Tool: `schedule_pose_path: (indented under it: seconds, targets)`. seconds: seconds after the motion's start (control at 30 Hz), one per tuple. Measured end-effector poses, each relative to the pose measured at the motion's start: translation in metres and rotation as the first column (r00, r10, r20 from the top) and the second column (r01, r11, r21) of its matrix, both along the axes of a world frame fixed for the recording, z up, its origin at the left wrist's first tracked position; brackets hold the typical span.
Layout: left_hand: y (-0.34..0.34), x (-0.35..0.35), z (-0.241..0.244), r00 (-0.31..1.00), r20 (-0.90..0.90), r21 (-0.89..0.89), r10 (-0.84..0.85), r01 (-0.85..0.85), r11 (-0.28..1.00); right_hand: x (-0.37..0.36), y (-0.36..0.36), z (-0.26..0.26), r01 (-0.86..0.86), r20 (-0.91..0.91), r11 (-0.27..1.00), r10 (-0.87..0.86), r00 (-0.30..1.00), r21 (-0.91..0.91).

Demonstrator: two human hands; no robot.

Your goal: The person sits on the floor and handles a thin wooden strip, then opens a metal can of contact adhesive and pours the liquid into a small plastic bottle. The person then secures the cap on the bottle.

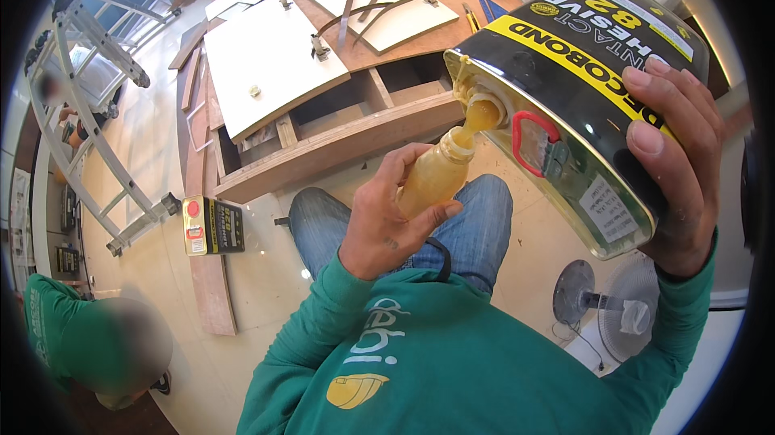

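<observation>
My right hand (678,175) grips a large black and yellow Decobond contact adhesive can (563,60), tilted so its spout faces down to the left. Thick amber adhesive (478,120) runs from the spout into the neck of a small plastic bottle (433,178). Around that bottle, my left hand (387,211) is closed, holding it at a slant above my knees. The bottle's wall looks coated yellow, so its fill level is hard to tell. Dried glue crusts the can's spout, and a red carry handle (536,141) sticks out from the can's top.
Ahead stands a wooden workbench (339,144) bearing white panels (266,72) with hinges, edging strips and a cutter (470,17). Leftward are a second adhesive can (212,225), an aluminium ladder (91,114) and a co-worker (79,332). Another person (91,84) is behind the ladder. A fan (623,308) lies at right.
</observation>
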State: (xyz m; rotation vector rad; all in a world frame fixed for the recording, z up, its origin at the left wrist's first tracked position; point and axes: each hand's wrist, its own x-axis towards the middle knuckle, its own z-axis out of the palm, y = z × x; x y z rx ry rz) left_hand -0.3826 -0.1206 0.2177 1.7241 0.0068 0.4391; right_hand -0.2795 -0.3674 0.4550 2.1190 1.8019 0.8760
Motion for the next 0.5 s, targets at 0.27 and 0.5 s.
schedule_pose_path:
  seconds: [0.27, 0.5]
  targets:
    - [0.001, 0.0, -0.003, 1.0, 0.02, 0.005, 0.006, -0.006, 1.0, 0.0, 0.001, -0.002, 0.004, -0.002, 1.0, -0.004, 1.0, 0.007]
    - [0.001, 0.001, -0.003, 1.0, 0.018, 0.005, 0.007, -0.007, 1.0, -0.001, 0.002, -0.001, 0.002, 0.014, 1.0, -0.002, 1.0, -0.008]
